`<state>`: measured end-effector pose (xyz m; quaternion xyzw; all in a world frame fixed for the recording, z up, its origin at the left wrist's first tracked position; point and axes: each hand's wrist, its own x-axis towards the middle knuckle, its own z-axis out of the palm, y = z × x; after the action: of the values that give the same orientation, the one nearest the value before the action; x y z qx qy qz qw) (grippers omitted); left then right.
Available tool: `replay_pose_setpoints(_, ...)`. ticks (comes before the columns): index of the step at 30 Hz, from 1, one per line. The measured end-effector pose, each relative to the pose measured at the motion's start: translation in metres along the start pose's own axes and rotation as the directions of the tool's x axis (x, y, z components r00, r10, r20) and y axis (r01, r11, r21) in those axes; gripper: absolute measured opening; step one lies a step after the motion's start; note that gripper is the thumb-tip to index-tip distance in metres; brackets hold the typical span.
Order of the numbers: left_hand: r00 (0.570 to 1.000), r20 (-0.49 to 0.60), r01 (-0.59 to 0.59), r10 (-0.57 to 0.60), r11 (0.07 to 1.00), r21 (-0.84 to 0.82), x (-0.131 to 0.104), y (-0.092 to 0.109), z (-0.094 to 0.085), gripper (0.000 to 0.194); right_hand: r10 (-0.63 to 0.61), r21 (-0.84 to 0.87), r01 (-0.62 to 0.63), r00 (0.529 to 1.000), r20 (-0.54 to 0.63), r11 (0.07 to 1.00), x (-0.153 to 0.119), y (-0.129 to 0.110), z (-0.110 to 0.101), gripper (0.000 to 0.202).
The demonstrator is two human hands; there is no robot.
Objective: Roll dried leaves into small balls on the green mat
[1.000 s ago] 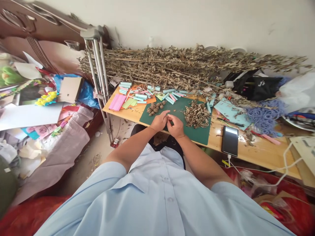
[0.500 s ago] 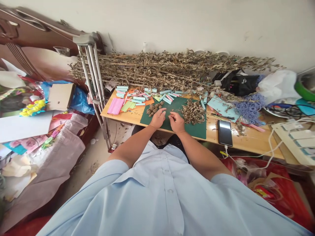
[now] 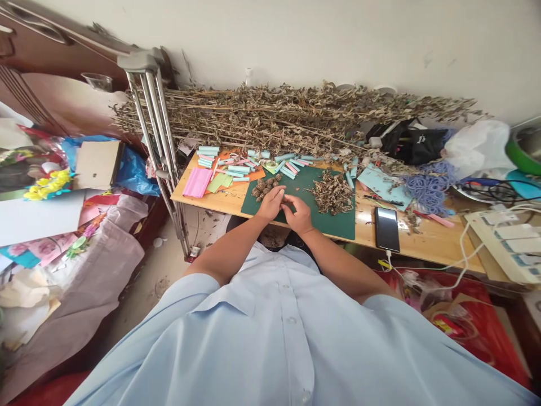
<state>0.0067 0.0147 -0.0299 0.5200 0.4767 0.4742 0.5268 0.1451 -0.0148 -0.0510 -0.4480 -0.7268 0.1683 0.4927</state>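
Note:
My left hand and my right hand meet over the front part of a green mat. Their fingertips touch, and the fingers of both are pressed together. Whatever lies between them is too small or hidden to make out. Just behind my left hand sits a cluster of brown leaf balls. To the right of my right hand is a loose heap of dried leaves on the mat.
Blue and pink paper rolls line the mat's back edge. Long dried stalks lie along the wall. A phone with a cable is at right, beside a power strip. Crutches stand at left.
My right hand has moved left, closing the gap to my left hand, so the fingertips now touch. The view has shifted slightly.

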Motion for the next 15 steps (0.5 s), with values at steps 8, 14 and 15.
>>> replay_pose_setpoints(8, 0.999, -0.007, -0.037, 0.038, 0.992, 0.124, 0.0, 0.005, -0.002, 0.038, -0.035, -0.108, 0.034, 0.999, -0.009, 0.994, 0.008, -0.006, 0.003, 0.029)
replay_pose_setpoints(14, 0.998, -0.021, -0.056, 0.061, 0.983, 0.174, 0.002, 0.002, -0.004, 0.035, 0.049, -0.129, -0.055, 0.997, -0.052, 0.99, 0.013, -0.015, 0.008, 0.02)
replay_pose_setpoints(15, 0.998, -0.031, -0.047, 0.053, 0.984, 0.174, 0.003, 0.001, -0.004, 0.035, 0.096, -0.11, -0.103, 0.993, -0.071, 0.989, 0.014, -0.015, 0.01, 0.019)
